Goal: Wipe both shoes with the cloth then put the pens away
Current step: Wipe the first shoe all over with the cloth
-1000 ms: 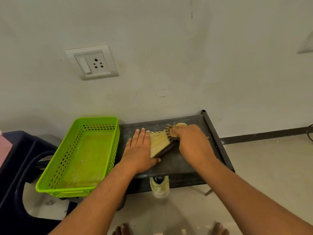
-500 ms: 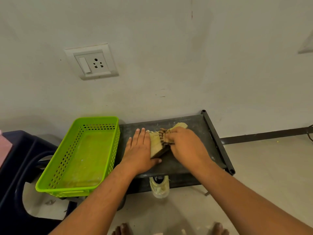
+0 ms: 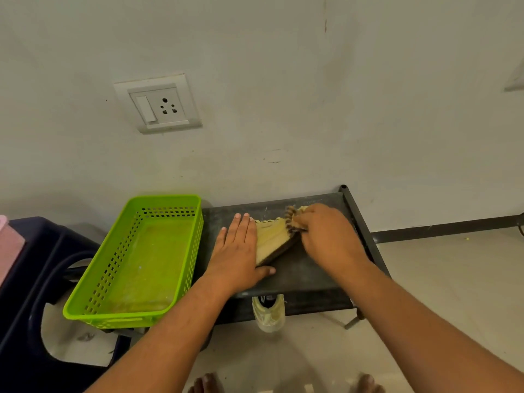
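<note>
Shoes in view number two. The first shoe (image 3: 272, 239), tan with a dark sole edge, lies on its side on top of the dark table (image 3: 306, 276), toward the table's back half and near the middle of its width. The second shoe (image 3: 268, 316), pale with dark laces, stands on the floor and pokes out from under the table's front edge.

One cloth (image 3: 290, 219), with brown stripes, is bunched against the far end of the first shoe, toward the table's back right corner. The right hand (image 3: 326, 234) has its fingers curled down around the cloth, gripping it against the shoe. The left hand (image 3: 236, 253) lies flat over the near left part of the same shoe, fingers straight and close together, pressing down, with the thumb spread out onto the tabletop.

One bright green basket (image 3: 164, 198) with perforated walls sits just beside the table's left edge, touching or nearly touching it; which one cannot be told. Further left of the table is one dark blue plastic seat (image 3: 25, 279). One white wall socket (image 3: 158, 104) with a switch is mounted on the wall above and to the left of the table. Two bare feet (image 3: 205, 384) show on the floor in front of the table.
</note>
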